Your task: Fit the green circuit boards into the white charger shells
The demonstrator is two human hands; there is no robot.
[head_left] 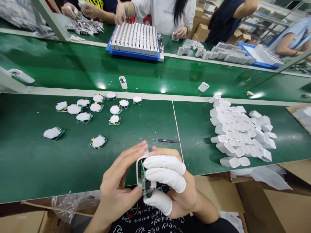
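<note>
My left hand (121, 181) is wrapped round a white plastic housing (139, 171), its open end turned toward my right hand. In my right hand (167, 181), with white finger cots on several fingers, a green circuit board (143, 181) is pinched. The board's edge sits at the mouth of the housing, partly inside it. My fingers hide much of both parts. Just beyond my hands, a pair of dark tweezers (166, 140) lies on the green bench.
Several circuit boards with white pads (84, 117) lie to the left. Many white housings (233, 129) are grouped at right. Behind a ledge runs a green belt (145, 71) carrying housings. Co-workers sit opposite, near a blue tray (136, 55) of white parts. Cardboard boxes (279, 210) stand below right.
</note>
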